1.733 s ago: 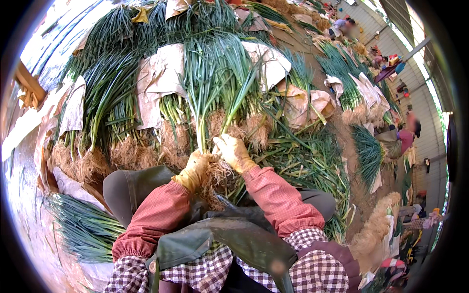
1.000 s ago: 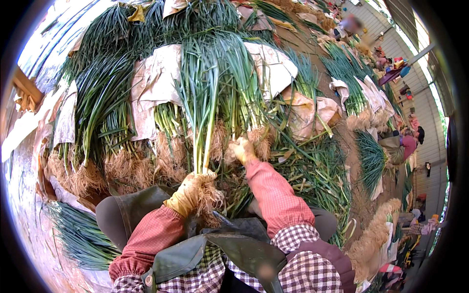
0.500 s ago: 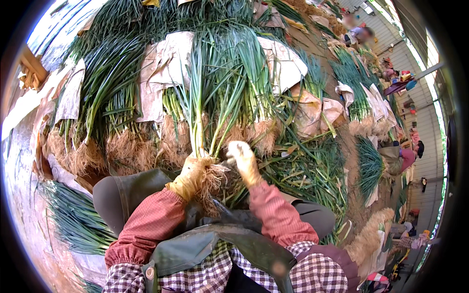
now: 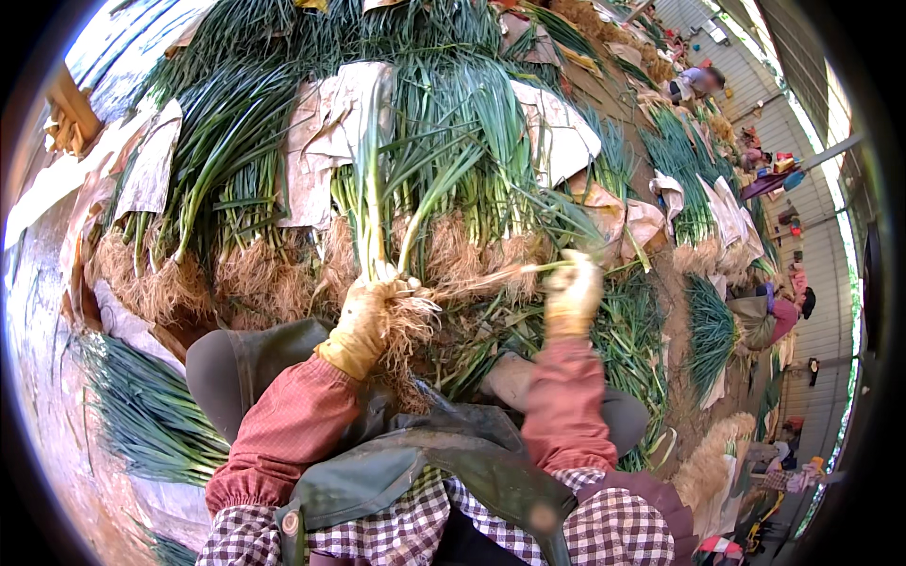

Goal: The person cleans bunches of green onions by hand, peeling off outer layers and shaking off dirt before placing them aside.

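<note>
My left hand (image 4: 363,316), in a yellowed glove, is closed around a few green onions (image 4: 376,208) just above their tangled roots (image 4: 408,321). Their pale stems and green leaves point away from me. To the right, my gloved right hand (image 4: 572,292), somewhat blurred, is closed on a thin green onion piece (image 4: 543,268). A pale, stringy end trails from it toward the left hand's roots. Whether it is a whole stalk or a stripped leaf, I cannot tell.
Beyond my hands lie rows of green onions (image 4: 462,203), roots toward me, partly under pale sheets (image 4: 321,132). Loose leaves (image 4: 613,349) cover the ground at right. Another bundle (image 4: 151,406) lies at left. A person (image 4: 779,316) sits far right.
My right hand has moved right and away from the left hand, drawing the thin green onion piece along. The left hand keeps its hold, shifted slightly left.
</note>
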A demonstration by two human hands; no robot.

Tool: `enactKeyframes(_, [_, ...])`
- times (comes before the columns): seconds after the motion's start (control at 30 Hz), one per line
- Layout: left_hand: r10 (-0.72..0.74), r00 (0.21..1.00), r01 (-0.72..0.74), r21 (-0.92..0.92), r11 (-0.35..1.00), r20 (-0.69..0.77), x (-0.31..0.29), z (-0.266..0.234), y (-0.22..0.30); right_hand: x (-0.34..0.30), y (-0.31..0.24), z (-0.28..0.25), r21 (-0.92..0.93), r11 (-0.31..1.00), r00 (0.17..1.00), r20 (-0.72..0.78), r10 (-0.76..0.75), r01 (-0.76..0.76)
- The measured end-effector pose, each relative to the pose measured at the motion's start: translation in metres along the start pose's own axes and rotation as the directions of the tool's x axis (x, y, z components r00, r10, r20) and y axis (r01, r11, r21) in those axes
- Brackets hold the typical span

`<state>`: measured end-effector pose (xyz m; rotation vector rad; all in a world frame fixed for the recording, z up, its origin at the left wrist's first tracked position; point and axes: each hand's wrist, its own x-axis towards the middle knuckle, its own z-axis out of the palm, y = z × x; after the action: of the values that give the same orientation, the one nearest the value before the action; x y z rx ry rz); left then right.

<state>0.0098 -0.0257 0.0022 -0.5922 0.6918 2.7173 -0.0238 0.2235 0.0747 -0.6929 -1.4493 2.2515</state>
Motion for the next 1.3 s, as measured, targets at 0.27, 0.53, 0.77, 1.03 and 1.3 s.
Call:
enactKeyframes(0.27, [-0.154,0.955,0.211,-0.214,0.954,0.255,-0.024,0.021,0.022,0.047,0.077,-0.131,-0.194,0.933,0.941,-0.216,0.263,-0.305])
enactKeyframes(0.53, [-0.282,0.959,0.28,0.125,0.952,0.003,-0.002,0.007,-0.015,0.062,0.127,0.022,-0.819,0.552,0.922,0.321,0.216,0.156])
enactKeyframes(0.77, [-0.11,0.992,0.117,0.134,0.984,-0.058,0.004,0.01,-0.011,-0.051,0.113,0.02,-0.385,0.807,0.655,0.473,0.589,-0.448])
enactKeyframes(1.03, [-0.14,0.99,0.13,0.257,0.958,0.021,-0.003,0.013,-0.004,-0.036,0.09,0.003,-0.416,0.901,0.753,0.551,0.359,-0.125])
enactKeyframes(1.3, [-0.21,0.974,0.227,0.292,0.929,-0.09,-0.009,0.0,-0.01,-0.036,0.085,0.036,-0.616,0.764,0.692,0.637,0.34,0.192])
